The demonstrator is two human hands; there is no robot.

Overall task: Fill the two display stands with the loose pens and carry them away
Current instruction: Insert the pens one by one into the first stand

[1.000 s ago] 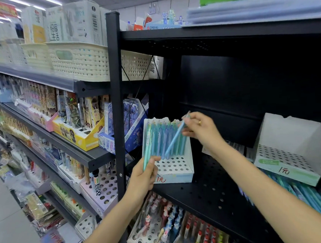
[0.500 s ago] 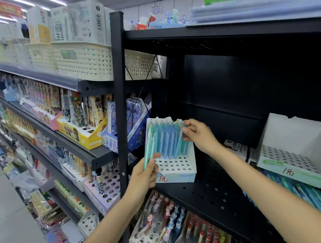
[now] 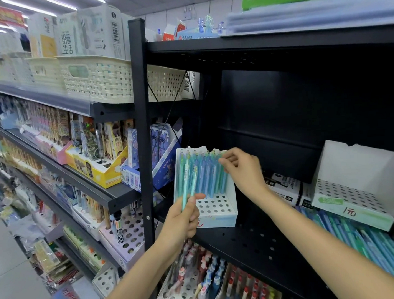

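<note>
A white display stand point(image 3: 217, 213) with a holed base sits on the black shelf, its back rows filled with blue and teal pens point(image 3: 207, 173). My right hand point(image 3: 242, 167) is at the tops of the rightmost pens in it, fingers curled on them. In front of the stand's left side, my left hand point(image 3: 183, 220) grips two teal pens point(image 3: 188, 183) upright. A second white stand point(image 3: 355, 187), with no pens in it, stands at the right. Loose blue and teal pens point(image 3: 362, 243) lie on the shelf under and beside it.
The black perforated shelf point(image 3: 259, 248) has a black upright post point(image 3: 143, 129) at its left. Small boxes point(image 3: 283, 187) lie behind, between the two stands. Neighbouring shelves at the left and below hold other pen displays. Cream baskets point(image 3: 98, 79) sit on top.
My right hand has put a blue pen down into the right end of the stand's pen rows and now stays at the pen tops. My left hand has kept its pens.
</note>
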